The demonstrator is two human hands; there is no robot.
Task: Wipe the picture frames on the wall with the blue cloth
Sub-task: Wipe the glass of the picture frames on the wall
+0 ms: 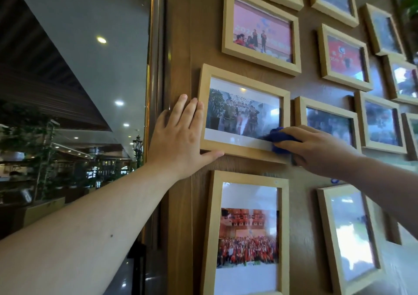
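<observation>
Blue cloth (279, 139) under right hand (316, 148)

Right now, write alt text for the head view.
A right hand presses a blue cloth against the lower right corner of a wooden picture frame while the left hand steadies its left edge, among many frames on a brown wall.
</observation>
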